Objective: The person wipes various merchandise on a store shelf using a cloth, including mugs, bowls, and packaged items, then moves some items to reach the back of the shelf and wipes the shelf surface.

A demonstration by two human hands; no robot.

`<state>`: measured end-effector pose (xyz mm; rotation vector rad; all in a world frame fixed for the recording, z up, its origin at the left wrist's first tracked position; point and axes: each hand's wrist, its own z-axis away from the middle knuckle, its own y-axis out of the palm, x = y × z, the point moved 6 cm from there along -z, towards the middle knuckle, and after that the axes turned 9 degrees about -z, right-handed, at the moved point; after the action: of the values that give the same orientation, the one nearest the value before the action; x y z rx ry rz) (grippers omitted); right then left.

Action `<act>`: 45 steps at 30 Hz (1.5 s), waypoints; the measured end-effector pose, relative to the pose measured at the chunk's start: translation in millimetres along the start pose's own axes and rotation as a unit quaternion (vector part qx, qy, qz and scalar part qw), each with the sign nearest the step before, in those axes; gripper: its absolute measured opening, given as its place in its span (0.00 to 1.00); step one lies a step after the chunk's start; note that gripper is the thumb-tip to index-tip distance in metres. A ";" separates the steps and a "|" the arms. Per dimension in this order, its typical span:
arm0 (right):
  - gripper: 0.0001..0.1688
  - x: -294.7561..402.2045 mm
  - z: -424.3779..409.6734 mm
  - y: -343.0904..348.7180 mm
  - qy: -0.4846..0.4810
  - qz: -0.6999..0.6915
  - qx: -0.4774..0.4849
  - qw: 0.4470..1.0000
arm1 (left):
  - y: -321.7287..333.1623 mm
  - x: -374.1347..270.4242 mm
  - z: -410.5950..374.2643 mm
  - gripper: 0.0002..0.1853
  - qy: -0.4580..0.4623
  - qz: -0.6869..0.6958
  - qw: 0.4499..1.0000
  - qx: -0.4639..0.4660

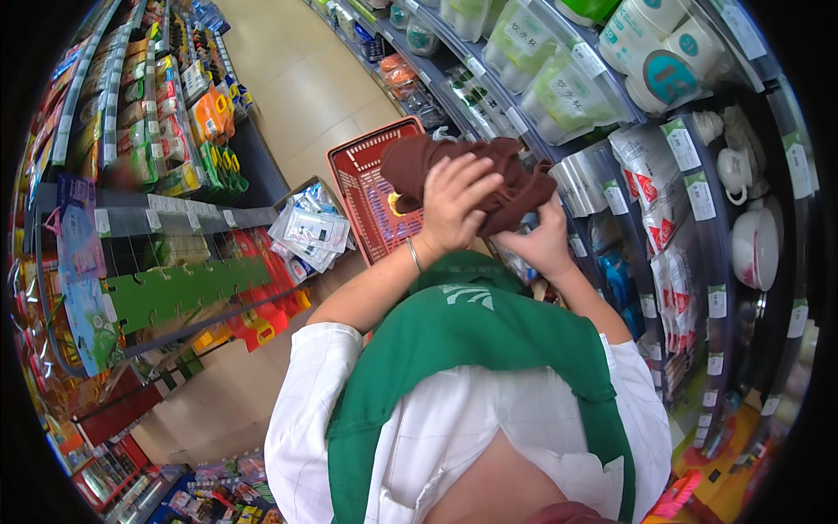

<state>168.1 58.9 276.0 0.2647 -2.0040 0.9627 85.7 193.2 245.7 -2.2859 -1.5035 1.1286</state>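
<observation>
A bunched dark brown cloth (504,180) is held up in front of my green apron. My left hand (458,203) lies over its left part with the fingers spread across the fabric. At its lower right edge, my right hand (540,239) pinches the cloth between thumb and fingers. Below and behind the cloth stands a red plastic shopping basket (357,190) with slotted walls, partly hidden by cloth and hand. What lies in the basket is hard to tell.
Shelves with packs of paper cups (576,105), white enamel-look bowls (756,249) and wrapped goods rise on the right. To the left are racks of packaged food (137,124) and a box of small plastic packets (314,229). A tiled aisle floor (294,72) runs between them.
</observation>
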 end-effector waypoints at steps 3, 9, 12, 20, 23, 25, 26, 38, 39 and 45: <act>0.36 39.2 -10.3 -22.1 -0.023 0.001 -0.012 1.000 | -15.4 39.1 9.2 0.25 -0.056 -0.073 0.993 -0.077; 0.34 6.8 -5.7 -2.0 0.144 -0.276 -0.061 0.948 | -2.0 2.8 14.1 0.25 -0.172 -0.043 0.974 -0.142; 0.22 -35.2 7.6 32.7 0.258 -0.580 -0.172 0.754 | 10.5 -38.3 15.2 0.21 -0.014 -0.075 0.989 -0.127; 0.26 3.1 19.7 23.2 0.275 -0.544 -0.092 0.787 | -35.0 16.8 -20.3 0.46 -0.203 0.286 0.880 -0.322; 0.28 10.5 32.0 26.0 0.283 -0.587 -0.024 0.758 | -25.9 87.0 -3.8 0.27 -0.244 0.434 0.817 -0.291; 0.30 1.3 44.8 32.3 0.317 -0.625 0.017 0.713 | -29.5 102.5 -14.1 0.24 -0.196 0.633 0.718 -0.214; 0.32 -3.9 50.3 36.6 0.343 -0.656 0.023 0.672 | -35.8 92.6 -26.6 0.23 -0.160 0.727 0.654 -0.137; 0.44 42.9 23.6 -27.2 0.083 -0.244 -0.018 0.966 | -67.6 103.0 -38.0 0.11 -0.291 0.483 0.822 0.082; 0.44 42.1 25.2 -29.8 0.052 -0.193 -0.008 0.980 | -71.8 102.9 -39.9 0.11 -0.227 0.388 0.890 0.075; 0.41 65.6 27.8 -36.5 -0.201 0.014 0.045 0.978 | -55.3 78.4 -15.5 0.12 -0.261 0.479 0.830 0.118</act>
<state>130.3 25.2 338.0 0.5161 -2.3366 1.0853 72.6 289.6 246.8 -2.6790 -0.1045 2.1522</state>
